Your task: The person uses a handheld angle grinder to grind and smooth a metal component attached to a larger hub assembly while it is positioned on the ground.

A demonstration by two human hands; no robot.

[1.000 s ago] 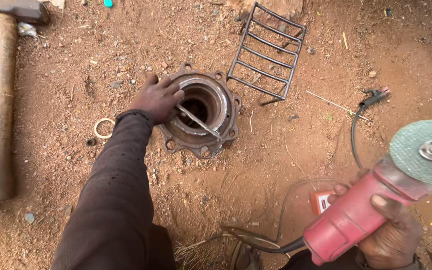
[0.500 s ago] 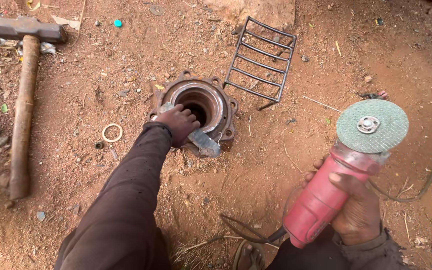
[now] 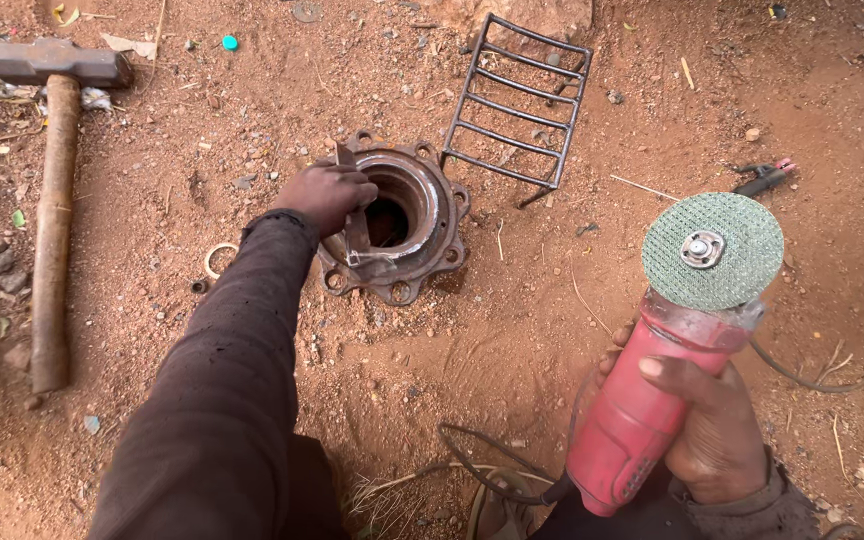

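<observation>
Nearest the camera, the right hand (image 3: 714,425) was clamped around the body of a red angle grinder with a round green cutting disc (image 3: 674,330), held up off the ground with the disc facing the camera and well apart from the work — its dark cable (image 3: 492,470) trailed back toward the person. Farther out, the dark-sleeved left hand (image 3: 330,193) was closed on a flat grey metal strip (image 3: 355,228) that stood across the rim of a rusty round steel wheel hub with bolt holes around its flange (image 3: 407,215), lying mouth-up on the red dirt ground (image 3: 552,330). The step in hand looked like setting or steadying that strip on the hub; the next move, by my judgement, would call for a firm hold on the strip and a careful approach of the disc, kept away from the fingers. The hub's inner bore was dark and open, its rim worn bright in places. To the left lay a long wooden-handled sledgehammer (image 3: 50,190); beyond the hub stood a small black welded wire grate (image 3: 517,105).
</observation>
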